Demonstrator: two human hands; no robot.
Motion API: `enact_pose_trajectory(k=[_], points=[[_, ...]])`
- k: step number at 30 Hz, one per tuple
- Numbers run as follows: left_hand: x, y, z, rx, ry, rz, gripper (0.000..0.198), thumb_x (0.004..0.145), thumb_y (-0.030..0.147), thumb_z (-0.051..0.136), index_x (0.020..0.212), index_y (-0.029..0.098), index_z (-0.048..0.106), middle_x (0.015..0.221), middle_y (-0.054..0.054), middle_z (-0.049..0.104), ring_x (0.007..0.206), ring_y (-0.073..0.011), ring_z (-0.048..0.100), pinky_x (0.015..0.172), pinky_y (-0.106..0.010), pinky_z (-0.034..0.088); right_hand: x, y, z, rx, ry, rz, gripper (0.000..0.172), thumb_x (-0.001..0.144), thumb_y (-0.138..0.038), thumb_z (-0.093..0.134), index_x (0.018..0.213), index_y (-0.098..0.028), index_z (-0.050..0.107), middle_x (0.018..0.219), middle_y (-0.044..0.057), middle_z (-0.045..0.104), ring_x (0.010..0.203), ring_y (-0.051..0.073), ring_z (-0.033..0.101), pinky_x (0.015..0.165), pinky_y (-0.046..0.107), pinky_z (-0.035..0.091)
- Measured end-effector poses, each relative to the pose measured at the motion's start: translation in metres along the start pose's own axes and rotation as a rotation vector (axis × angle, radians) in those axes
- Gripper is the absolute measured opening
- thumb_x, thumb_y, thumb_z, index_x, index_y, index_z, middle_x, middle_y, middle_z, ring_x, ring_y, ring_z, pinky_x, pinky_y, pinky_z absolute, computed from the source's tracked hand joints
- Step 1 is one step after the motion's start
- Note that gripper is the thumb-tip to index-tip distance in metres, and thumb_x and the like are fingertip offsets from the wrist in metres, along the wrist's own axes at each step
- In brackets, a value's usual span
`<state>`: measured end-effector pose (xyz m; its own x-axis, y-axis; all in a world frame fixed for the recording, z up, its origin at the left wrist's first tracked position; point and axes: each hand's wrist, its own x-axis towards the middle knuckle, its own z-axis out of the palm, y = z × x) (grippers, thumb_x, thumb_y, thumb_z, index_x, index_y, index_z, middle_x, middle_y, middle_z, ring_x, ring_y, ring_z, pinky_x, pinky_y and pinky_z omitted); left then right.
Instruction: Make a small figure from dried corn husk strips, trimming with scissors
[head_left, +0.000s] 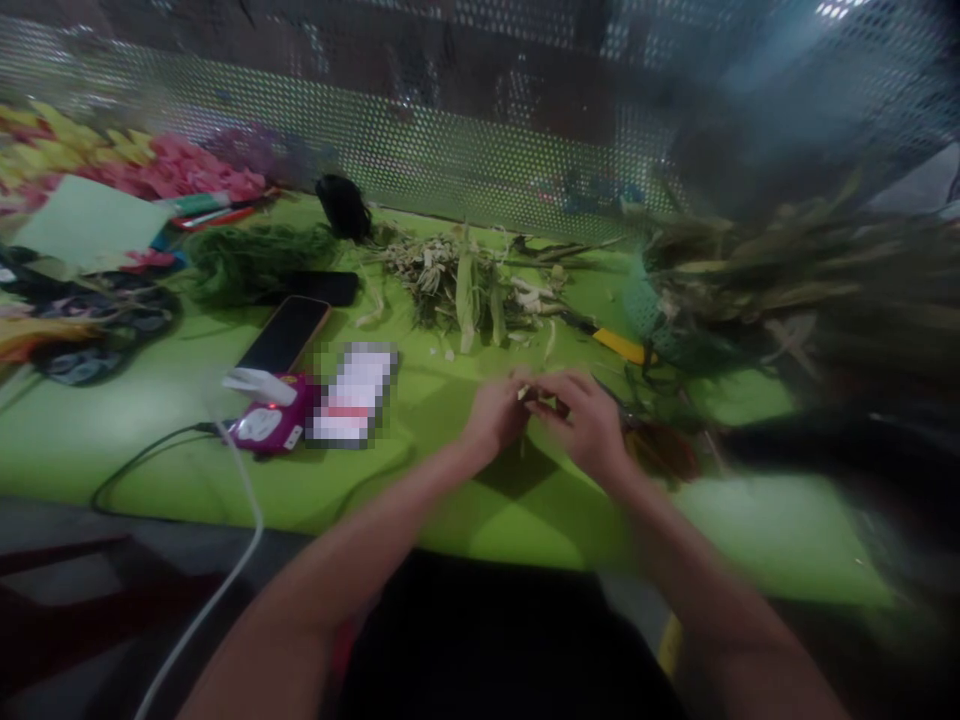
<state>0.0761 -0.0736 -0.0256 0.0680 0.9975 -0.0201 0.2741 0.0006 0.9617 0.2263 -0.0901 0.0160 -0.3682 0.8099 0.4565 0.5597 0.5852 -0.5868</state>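
Note:
Just above the green tabletop (442, 480), my left hand (496, 412) and my right hand (589, 418) meet with fingertips pinched together. Between them is a small pale piece (524, 393), mostly covered by the fingers; its kind is too blurred to tell. A thin pale strand seems to hang below it. Beyond my hands lies a heap of cut plant stalks and pale trimmings (427, 265), with broad green husk-like leaves (466, 295) on it. A yellow-handled cutting tool (619, 345) rests behind my right hand.
Left are a dark phone (285, 335), a pixelated lit screen (354, 395) and a purple device (274, 425) with cables. Pink and yellow flowers (187, 165) fill the back left. A large dried plant bundle (772, 260) lies right. Perforated mesh (450, 130) stands behind.

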Motion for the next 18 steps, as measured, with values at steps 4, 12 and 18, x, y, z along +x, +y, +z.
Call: enact_pose_trajectory(k=[4,12,18], points=[[-0.005,0.006,-0.004,0.184,-0.021,0.123,0.015,0.078,0.008,0.059,0.08,0.022,0.054,0.067,0.001,0.048,0.061,-0.0146,0.041,0.067,-0.03,0.034,0.0,0.001,-0.002,-0.098,-0.031,-0.176,0.018,0.089,-0.023,0.063,0.099,-0.03,0.075,0.093,0.004,0.072,0.081,0.019,0.065,0.07,0.031,0.049],[0.007,-0.001,-0.009,-0.43,-0.056,-0.063,0.015,0.088,0.033,0.057,0.082,0.019,0.058,0.075,0.0,0.061,0.054,-0.0081,0.039,0.053,-0.022,0.029,-0.004,0.006,-0.004,-0.008,0.155,0.081,0.01,0.09,-0.027,0.062,0.095,-0.025,0.071,0.088,0.004,0.073,0.074,0.018,0.065,0.069,0.032,0.052],[0.004,0.0,-0.016,-0.698,-0.165,-0.191,0.019,0.084,0.034,0.064,0.083,0.015,0.062,0.077,-0.001,0.063,0.052,-0.0045,0.036,0.048,-0.02,0.026,0.003,0.013,-0.004,0.1,0.176,0.201,0.01,0.088,-0.03,0.067,0.088,-0.021,0.072,0.081,0.003,0.072,0.072,0.016,0.065,0.066,0.029,0.053]])
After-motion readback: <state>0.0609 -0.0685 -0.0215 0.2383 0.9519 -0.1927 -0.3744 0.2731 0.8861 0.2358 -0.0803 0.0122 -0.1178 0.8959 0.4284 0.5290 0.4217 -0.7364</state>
